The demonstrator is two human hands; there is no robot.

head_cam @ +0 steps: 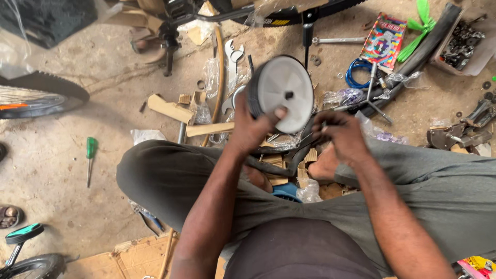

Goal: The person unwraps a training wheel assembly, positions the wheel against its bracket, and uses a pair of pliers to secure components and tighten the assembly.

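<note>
Two bare hands work above a dusty concrete floor littered with bicycle parts, cardboard scraps and crumpled clear plastic. A green-handled screwdriver lies alone at the left, well apart from the clutter. Spanners rest near the top centre, a blue cable coil lies right of them, and a colourful printed packet sits beside green plastic strips. A tray of small metal parts stands at the top right corner. A bicycle tyre shows at the left edge, and a teal saddle at the lower left.

The person sits low with knees spread in grey trousers, forearms reaching forward between them. The left hand is raised, fingers curled around the rim of a small white training wheel with a black tyre, the thumb pressed on the white disc face; the wheel is held upright off the floor, its face towards the camera. The right hand is just beside it, fingers pinched closed on a thin dark metal piece that runs towards the wheel; what that piece is cannot be told.
</note>
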